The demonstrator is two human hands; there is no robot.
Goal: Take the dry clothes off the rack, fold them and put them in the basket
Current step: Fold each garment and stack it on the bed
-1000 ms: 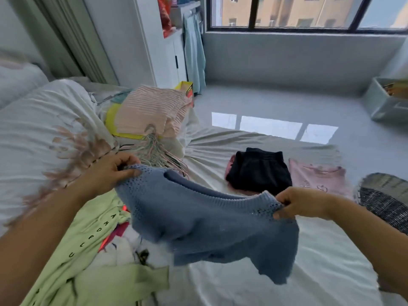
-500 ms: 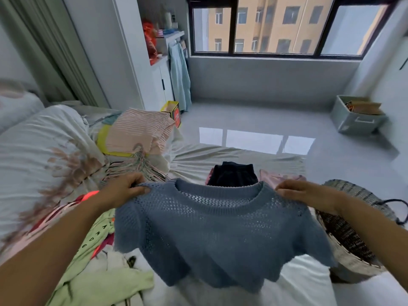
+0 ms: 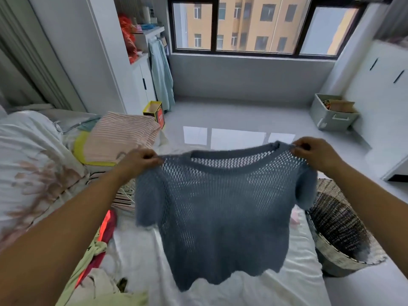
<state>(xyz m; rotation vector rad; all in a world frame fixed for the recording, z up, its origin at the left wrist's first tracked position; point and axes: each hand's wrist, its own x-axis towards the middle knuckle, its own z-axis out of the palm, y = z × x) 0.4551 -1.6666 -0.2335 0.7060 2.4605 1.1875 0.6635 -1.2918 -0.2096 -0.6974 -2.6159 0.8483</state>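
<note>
A blue open-knit short-sleeved top [image 3: 218, 208] hangs spread out in the air above the bed. My left hand [image 3: 139, 161] pinches its left shoulder and my right hand [image 3: 315, 154] pinches its right shoulder, so the neckline is stretched between them. The hem hangs free just above the white sheet [image 3: 293, 281]. A woven basket [image 3: 337, 230] stands on the floor to the right of the bed, beside my right forearm. The top hides the folded clothes that lie behind it.
A folded pink striped garment [image 3: 119, 138] lies on a yellow one at the left. A light green garment [image 3: 92, 255] and a red one [image 3: 108, 221] lie unfolded at lower left. A grey storage box [image 3: 331, 115] stands at the far right.
Both hands have lifted the blue top higher and pulled it flat and wide. My view has tilted upward, showing more of the window and floor.
</note>
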